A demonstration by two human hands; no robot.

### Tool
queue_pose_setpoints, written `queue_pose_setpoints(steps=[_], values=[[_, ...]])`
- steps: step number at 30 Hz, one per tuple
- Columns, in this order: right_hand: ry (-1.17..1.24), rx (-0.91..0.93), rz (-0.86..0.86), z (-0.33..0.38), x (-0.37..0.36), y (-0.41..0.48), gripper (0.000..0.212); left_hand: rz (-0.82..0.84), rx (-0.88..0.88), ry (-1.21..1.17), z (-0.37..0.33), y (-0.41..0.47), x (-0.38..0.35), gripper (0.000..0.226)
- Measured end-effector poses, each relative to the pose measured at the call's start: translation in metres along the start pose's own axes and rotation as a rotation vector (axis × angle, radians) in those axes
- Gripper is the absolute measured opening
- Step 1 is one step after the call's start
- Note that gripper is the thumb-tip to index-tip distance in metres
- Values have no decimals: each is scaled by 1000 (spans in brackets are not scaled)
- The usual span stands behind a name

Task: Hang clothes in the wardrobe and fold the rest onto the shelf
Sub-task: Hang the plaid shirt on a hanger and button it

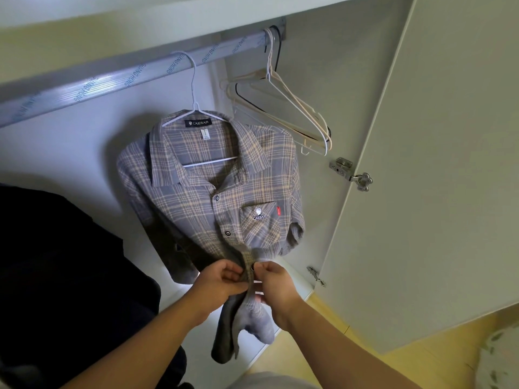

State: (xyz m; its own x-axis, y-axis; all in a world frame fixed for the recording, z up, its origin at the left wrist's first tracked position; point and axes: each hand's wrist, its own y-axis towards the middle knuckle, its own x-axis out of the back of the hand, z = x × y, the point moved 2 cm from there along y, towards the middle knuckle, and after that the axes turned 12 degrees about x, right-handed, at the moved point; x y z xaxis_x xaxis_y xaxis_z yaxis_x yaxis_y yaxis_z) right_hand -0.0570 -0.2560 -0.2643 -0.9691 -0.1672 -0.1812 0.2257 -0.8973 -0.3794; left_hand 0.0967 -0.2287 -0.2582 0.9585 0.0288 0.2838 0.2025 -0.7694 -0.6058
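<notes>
A person's two hands meet at the lower front of a grey-and-tan plaid shirt [196, 197] that hangs on a white hanger [193, 88] inside an open wardrobe. The left hand [222, 284] pinches the shirt's front strip with curled fingers and thumb, just left of a dark button [252, 267]. The right hand [273, 284], likewise clamped on the cloth, grips the strip's other edge beside that button, so that the two hands almost touch. Two more buttons higher on the shirt are done up, and the collar lies open around a black neck label reading CAESAR. The same word is stitched on the chest pocket [259, 220]. Below the hands the shirt's tail hangs loose in folds. Above the shirt, the hanger's hook sits over a silver rail [126, 77] wrapped in printed film. Up and to the right of the shirt, a bunch of bare hangers [283, 105], white, cream and black, hangs at the rail's end by the side wall. Right of the shirt stands the open door [421, 178], with one hinge [354, 175] level with the collar and a second hinge [316, 275] level with the hands. Left of the shirt dark cloth [56, 276] fills the shadowed side, and a yellow floor [365, 346] shows below and to the right.
</notes>
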Motion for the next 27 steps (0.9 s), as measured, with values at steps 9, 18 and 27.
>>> queue_pose_setpoints(steps=[9,18,27], values=[[-252,48,5,4,0,1,25,-93,-69,297,-5,-1,0,5],[-228,141,90,0,0,-2,34,-174,-224,226,-26,-7,11,4],[-905,215,56,-1,13,5,18,37,-116,-145,-43,-11,26,12]])
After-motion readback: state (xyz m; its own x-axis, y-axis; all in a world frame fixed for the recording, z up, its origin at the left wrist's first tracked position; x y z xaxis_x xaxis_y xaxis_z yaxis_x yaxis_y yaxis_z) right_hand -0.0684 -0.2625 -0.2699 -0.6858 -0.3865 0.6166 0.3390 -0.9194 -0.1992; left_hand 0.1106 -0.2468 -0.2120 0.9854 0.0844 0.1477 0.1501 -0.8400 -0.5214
